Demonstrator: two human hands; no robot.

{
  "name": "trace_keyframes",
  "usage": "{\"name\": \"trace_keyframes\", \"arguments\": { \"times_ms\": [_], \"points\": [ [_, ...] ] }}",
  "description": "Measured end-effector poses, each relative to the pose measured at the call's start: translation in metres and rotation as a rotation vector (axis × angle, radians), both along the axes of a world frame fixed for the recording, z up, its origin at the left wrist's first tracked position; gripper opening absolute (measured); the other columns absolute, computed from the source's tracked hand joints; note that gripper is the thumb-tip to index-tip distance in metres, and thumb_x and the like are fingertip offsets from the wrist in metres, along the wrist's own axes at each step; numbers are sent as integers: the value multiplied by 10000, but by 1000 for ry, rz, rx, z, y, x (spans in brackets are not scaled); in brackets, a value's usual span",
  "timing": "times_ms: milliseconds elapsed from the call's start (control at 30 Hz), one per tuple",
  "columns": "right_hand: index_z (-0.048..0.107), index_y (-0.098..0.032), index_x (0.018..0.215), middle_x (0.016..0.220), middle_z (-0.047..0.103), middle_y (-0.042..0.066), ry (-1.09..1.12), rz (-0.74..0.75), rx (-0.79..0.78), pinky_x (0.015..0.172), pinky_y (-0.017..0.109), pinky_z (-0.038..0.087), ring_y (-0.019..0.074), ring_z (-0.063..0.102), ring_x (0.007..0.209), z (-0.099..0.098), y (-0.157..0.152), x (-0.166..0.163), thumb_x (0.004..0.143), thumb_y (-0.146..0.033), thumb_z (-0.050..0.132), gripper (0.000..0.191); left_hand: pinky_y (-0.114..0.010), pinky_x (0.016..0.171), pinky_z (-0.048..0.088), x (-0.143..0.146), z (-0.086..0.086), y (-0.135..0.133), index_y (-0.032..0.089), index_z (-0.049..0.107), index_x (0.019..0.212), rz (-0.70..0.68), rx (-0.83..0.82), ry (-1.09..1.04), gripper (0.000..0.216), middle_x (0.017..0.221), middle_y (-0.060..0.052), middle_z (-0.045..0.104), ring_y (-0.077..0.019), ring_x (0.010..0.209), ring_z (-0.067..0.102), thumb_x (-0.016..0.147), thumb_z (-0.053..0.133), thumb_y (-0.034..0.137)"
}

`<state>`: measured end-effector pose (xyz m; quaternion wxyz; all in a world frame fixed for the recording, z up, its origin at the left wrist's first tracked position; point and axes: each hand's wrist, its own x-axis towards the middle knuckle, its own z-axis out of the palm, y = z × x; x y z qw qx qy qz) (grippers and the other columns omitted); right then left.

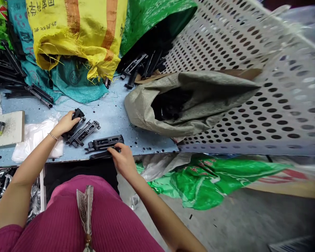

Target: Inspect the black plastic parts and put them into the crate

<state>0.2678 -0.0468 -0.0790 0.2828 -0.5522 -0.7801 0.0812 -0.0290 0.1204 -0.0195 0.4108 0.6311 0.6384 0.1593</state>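
Note:
My left hand (66, 124) is closed on a black slotted plastic part (78, 113) at the edge of a small pile on the blue table (112, 101). Another long black slotted part (87, 131) lies diagonally beside it. To the right, my right hand (123, 157) has its thumb and fingers pinched on the end of a thin black part (102, 154) near the table's front edge. Just behind that lies a wider black slotted part (106, 141), close to my right fingertips. The far ends of the held parts are partly hidden by my fingers.
A grey woven sack (147, 105) holding dark pieces lies open at right, against a perforated white basket (278, 115). Yellow (94, 35) and green sacks (147, 21) stand behind. White plastic bags (39, 136) and a board (7, 136) lie at left.

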Motion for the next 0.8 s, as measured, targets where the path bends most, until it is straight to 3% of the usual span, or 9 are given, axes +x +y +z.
{"name": "trace_keyframes", "arguments": {
  "times_ms": [100, 233, 367, 433, 500, 600, 667, 733, 800],
  "points": [
    [734, -232, 1002, 1155, 642, 121, 120, 41, 16, 892, 490, 538, 284, 591, 1062, -7, 44, 30, 917, -139, 489, 276, -474, 1039, 457, 5, -11, -12, 137, 516, 1382, 83, -31, -105, 619, 1332, -205, 655, -349, 1213, 631, 878, 630, 477],
    [701, -254, 987, 1150, 682, 119, 222, 336, -20, 965, 461, 544, 258, 628, 1100, -6, 118, 36, 909, -109, 435, 313, -457, 1024, 486, 28, -30, -48, 139, 484, 1368, 281, -24, -376, 634, 1298, -195, 658, -311, 1175, 653, 884, 639, 518],
    [670, -244, 982, 1120, 713, 99, 231, 520, -44, 1004, 431, 538, 226, 651, 1128, 12, 164, 23, 909, -77, 400, 326, -342, 683, 589, 35, -30, -87, 201, 503, 1279, 512, -116, -752, 650, 1069, -105, 708, -205, 781, 715, 834, 661, 647],
    [660, -239, 937, 1135, 696, 116, 243, 533, -15, 1043, 488, 505, 253, 620, 1175, 28, 166, 9, 904, -77, 441, 275, -280, 612, 579, 27, -17, -102, 185, 552, 1182, 599, -115, -869, 605, 1065, -104, 719, -162, 714, 702, 814, 684, 646],
    [666, -238, 1007, 1231, 652, 130, 244, 539, 17, 1075, 546, 475, 285, 578, 1233, 47, 154, -12, 907, -111, 520, 218, -248, 580, 566, 14, 3, -115, 153, 611, 1099, 550, -145, -912, 540, 1057, -125, 743, -147, 673, 700, 825, 691, 611],
    [638, -253, 1215, 1358, 608, 112, 153, 764, -11, 1062, 541, 512, 292, 577, 1267, 76, 123, -49, 926, -224, 622, 291, -268, 571, 558, -4, 33, -131, 132, 687, 1065, 222, -365, -890, 484, 882, -123, 776, -172, 609, 703, 889, 631, 580],
    [645, -247, 1226, 1292, 665, 106, 87, 873, -67, 995, 488, 566, 271, 645, 1171, 88, 108, -65, 963, -265, 601, 268, -319, 667, 584, -15, 43, -138, 149, 732, 1032, 89, -399, -820, 469, 824, -107, 773, -212, 711, 731, 943, 546, 570],
    [671, -226, 1174, 1169, 721, 109, 102, 787, -146, 912, 445, 599, 262, 698, 1045, 91, 101, -69, 984, -311, 583, 226, -369, 775, 582, -24, 40, -143, 173, 760, 986, 168, -217, -617, 477, 845, -104, 762, -242, 850, 726, 990, 451, 537],
    [683, -215, 1131, 1077, 746, 102, 240, 596, -282, 834, 418, 613, 259, 724, 954, 86, 101, -66, 976, -374, 596, 239, -405, 853, 553, -32, 28, -145, 191, 763, 977, 300, 80, -240, 396, 935, -121, 741, -274, 967, 688, 979, 491, 479]
  ]
}}
